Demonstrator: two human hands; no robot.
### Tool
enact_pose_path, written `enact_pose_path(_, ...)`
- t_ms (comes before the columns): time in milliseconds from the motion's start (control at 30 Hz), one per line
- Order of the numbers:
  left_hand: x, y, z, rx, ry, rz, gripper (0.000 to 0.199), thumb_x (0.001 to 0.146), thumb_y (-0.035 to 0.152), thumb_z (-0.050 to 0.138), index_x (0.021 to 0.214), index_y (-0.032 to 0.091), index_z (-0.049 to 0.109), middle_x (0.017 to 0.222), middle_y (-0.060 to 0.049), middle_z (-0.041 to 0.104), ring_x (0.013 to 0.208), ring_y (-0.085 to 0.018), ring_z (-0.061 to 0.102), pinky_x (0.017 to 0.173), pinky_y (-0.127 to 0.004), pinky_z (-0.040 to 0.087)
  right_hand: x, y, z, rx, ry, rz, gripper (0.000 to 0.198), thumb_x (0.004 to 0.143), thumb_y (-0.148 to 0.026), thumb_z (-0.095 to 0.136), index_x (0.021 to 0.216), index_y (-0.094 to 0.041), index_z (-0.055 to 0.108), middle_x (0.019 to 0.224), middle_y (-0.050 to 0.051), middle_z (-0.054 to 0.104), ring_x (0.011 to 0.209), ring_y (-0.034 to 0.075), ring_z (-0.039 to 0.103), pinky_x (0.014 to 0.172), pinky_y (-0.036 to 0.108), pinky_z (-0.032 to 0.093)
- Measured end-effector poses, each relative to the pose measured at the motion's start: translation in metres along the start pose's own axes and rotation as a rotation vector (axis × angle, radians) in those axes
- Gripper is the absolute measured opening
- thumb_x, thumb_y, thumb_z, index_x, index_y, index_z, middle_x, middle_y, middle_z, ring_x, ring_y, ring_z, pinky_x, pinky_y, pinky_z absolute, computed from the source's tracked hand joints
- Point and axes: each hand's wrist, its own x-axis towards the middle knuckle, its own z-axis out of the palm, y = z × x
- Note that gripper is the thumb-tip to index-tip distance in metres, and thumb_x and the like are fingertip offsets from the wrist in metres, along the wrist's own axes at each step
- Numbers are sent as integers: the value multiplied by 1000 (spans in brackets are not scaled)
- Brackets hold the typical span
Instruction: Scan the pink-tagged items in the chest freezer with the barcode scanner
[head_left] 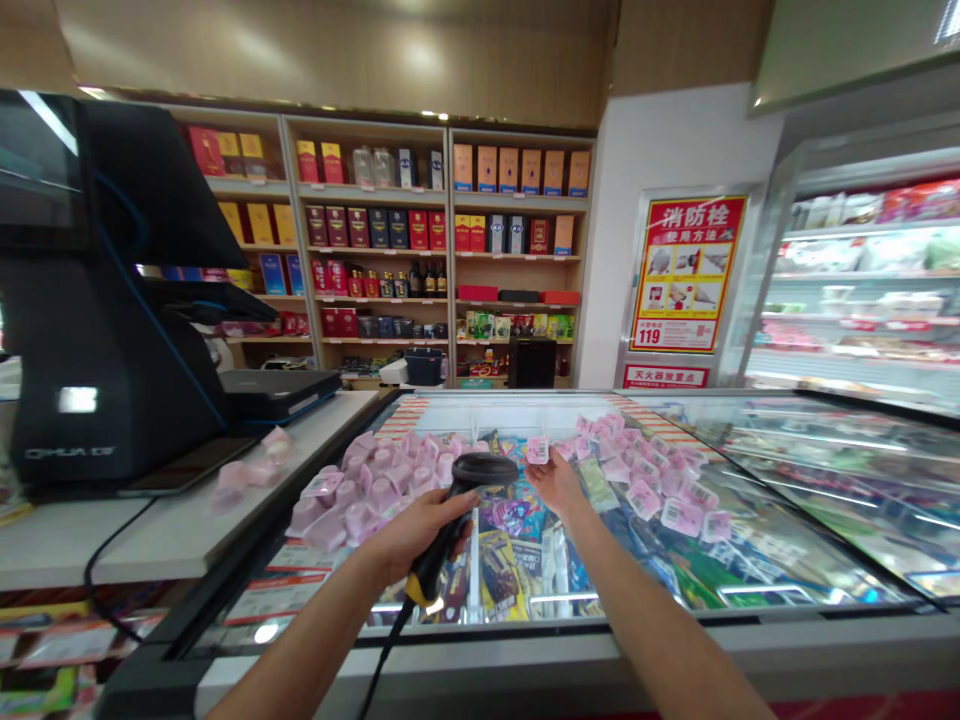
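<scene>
My left hand [424, 535] is closed around the handle of a black and yellow barcode scanner [484, 468], its head pointing right. In my right hand [559, 485] is a small pink cup [538, 450] with a barcode label facing me, pinched at the fingertips just right of the scanner head. A heap of similar pink cups [382, 480] lies on the freezer's glass top to the left, many with their rounded sides up. On the right, a second group of pink cups [649, 465] shows mostly labelled faces. The scanner's cable [386, 645] hangs down toward me.
Below the glass top of the chest freezer [540, 640] lie colourful packaged goods [510, 580]. At left, a black checkout machine [112, 330] stands on a white counter [187, 530] with a few pink cups [251, 470]. Behind are shelves of boxes [375, 228]; a refrigerated display [870, 270] stands right.
</scene>
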Motion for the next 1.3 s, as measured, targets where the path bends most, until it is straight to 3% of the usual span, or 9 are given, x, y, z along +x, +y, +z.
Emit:
enact_pose_path(233,-7,4,-2,9,26,-16,29,64,43,56,66,16,47,51,4,52,40,-5,45,41,-18,34,0,23,16,-4,-47,47,15,73,-25,44,64,-18,53,53,0,59,53,11,55,58,24,44)
enact_pose_path(333,-7,2,-7,6,58,-18,29,64,43,56,65,16,46,50,4,51,39,-5,45,40,-18,34,-1,30,20,-97,-20,-21,15,72,-28,43,65,-18,52,55,-1,59,53,11,55,60,25,44)
enact_pose_path(600,-9,6,-41,22,195,46,31,63,46,56,67,16,46,51,4,52,42,-6,46,40,-18,35,14,42,24,-1019,288,-512,22,65,-31,46,79,-15,52,78,8,59,78,21,54,70,32,39)
enact_pose_path(733,-6,7,-57,38,271,42,33,61,47,57,68,16,47,50,4,53,41,-7,47,39,-18,35,19,59,37,-1166,286,-541,26,65,-22,47,90,-15,51,84,9,59,88,23,52,77,33,36)
enact_pose_path(900,-4,3,-56,34,294,26,34,62,48,56,66,16,46,49,4,52,40,-7,46,39,-18,35,15,86,60,-1350,173,-527,35,68,-18,45,103,-13,48,93,14,58,95,27,50,84,41,30)
enact_pose_path(1033,-3,-2,-50,8,258,-1,34,61,48,57,67,16,46,49,4,52,40,-7,47,39,-18,35,16,56,54,-1467,107,-643,43,66,-14,45,109,-12,43,107,14,51,102,28,44,87,39,29)
enact_pose_path(1133,-2,-6,-49,-11,240,-8,34,61,47,57,70,16,46,51,4,52,41,-7,47,41,-19,37,21,10,24,-1457,337,-802,41,63,-15,51,103,-18,47,111,13,48,107,28,38,89,42,25)
enact_pose_path(1200,-1,-9,-46,-20,223,0,33,62,47,56,70,16,46,52,4,53,42,-7,48,42,-19,37,24,-15,-1,-1393,480,-800,43,56,-19,60,97,-19,49,108,14,47,108,31,33,85,45,25)
enact_pose_path(1300,-2,-12,-39,-29,187,11,32,62,46,56,67,16,45,51,4,53,41,-7,47,41,-20,36,26,-32,-30,-1355,487,-716,33,48,-18,64,79,-19,53,83,10,55,101,32,39,82,50,25)
